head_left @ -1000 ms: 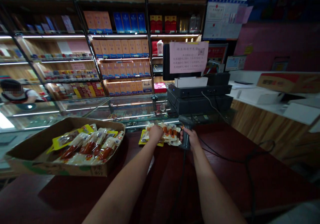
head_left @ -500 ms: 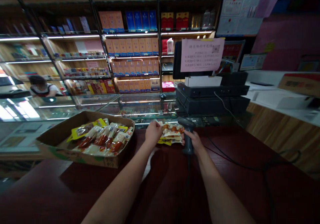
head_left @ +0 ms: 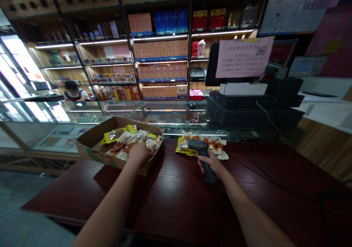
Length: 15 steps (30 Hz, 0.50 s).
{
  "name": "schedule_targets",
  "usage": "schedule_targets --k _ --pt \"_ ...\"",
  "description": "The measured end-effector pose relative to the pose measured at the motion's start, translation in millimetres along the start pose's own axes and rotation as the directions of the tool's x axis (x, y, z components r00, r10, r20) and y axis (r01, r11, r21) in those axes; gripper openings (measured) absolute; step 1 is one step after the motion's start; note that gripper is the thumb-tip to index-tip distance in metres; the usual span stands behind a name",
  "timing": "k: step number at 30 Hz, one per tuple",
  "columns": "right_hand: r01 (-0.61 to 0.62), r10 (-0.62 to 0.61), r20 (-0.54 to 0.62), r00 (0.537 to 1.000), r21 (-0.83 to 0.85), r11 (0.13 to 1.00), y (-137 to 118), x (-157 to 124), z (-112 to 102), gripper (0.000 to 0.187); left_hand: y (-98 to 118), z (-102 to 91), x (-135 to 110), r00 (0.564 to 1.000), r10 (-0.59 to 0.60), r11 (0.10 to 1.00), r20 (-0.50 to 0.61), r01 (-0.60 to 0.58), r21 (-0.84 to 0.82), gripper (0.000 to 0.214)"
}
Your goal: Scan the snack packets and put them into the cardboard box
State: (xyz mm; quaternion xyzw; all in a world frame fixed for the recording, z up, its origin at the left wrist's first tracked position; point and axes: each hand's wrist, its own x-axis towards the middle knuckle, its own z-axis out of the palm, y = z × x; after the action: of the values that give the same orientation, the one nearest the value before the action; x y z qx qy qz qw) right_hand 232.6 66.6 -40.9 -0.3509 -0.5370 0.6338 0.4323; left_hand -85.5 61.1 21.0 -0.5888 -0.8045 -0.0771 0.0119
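Note:
My right hand (head_left: 210,162) grips the handle of a dark barcode scanner (head_left: 202,155), whose head hangs over a pile of snack packets (head_left: 217,146) on the dark red counter (head_left: 178,203). My left hand (head_left: 140,151) reaches into a cardboard box (head_left: 90,144) full of similar yellow and clear snack packets (head_left: 125,140). Its fingers curl down onto the packets at the box's near right corner. Whether they have hold of one I cannot tell.
Behind the counter stands a black till (head_left: 253,105) with a screen and a pink paper notice (head_left: 243,56). The scanner's cable (head_left: 275,186) trails right across the counter. Glass display cases and lit shelves of boxed goods fill the back. A person (head_left: 73,91) is at far left.
My left hand let go of the packets by the scanner and moved left into the cardboard box. The pile now lies flat on the counter. The view turned left.

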Motion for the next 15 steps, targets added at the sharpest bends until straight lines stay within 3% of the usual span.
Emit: schedule_targets --k 4,6,8,9,11,13,15 --pt "0.005 -0.005 0.0 1.0 -0.019 1.0 -1.1 -1.2 1.4 0.037 0.8 -3.6 0.3 0.981 -0.013 0.987 -0.196 -0.018 -0.157 0.032" --pt "0.005 -0.005 -0.001 1.0 -0.03 1.0 -2.3 -1.5 2.6 0.037 4.3 -9.9 -0.8 0.937 -0.067 0.954 -0.343 -0.04 -0.296 0.029" --pt "0.009 -0.009 0.001 1.0 -0.036 0.999 -3.1 -1.6 3.5 0.035 13.4 -15.5 -4.6 0.877 -0.163 0.86 -0.453 -0.099 -0.5 0.032" --pt "0.014 -0.013 0.003 1.0 -0.034 0.999 -3.3 -1.7 3.8 0.035 20.3 -16.3 -7.2 0.859 -0.205 0.773 -0.469 -0.153 -0.616 0.035" --pt "0.027 -0.027 0.01 1.0 -0.021 0.999 -3.7 -2.4 4.1 0.035 37.8 -10.5 -13.2 0.889 -0.203 0.502 -0.411 -0.266 -0.823 0.039" --pt "0.046 -0.046 0.015 0.999 0.001 0.999 -4.4 -4.0 4.4 0.035 56.4 6.6 -18.9 0.949 -0.076 0.191 -0.307 -0.288 -0.938 0.041" --pt "0.06 -0.06 0.015 0.998 0.023 0.998 -5.7 -6.1 4.9 0.034 71.2 31.0 -23.7 0.969 0.049 0.019 -0.243 -0.245 -0.969 0.042"
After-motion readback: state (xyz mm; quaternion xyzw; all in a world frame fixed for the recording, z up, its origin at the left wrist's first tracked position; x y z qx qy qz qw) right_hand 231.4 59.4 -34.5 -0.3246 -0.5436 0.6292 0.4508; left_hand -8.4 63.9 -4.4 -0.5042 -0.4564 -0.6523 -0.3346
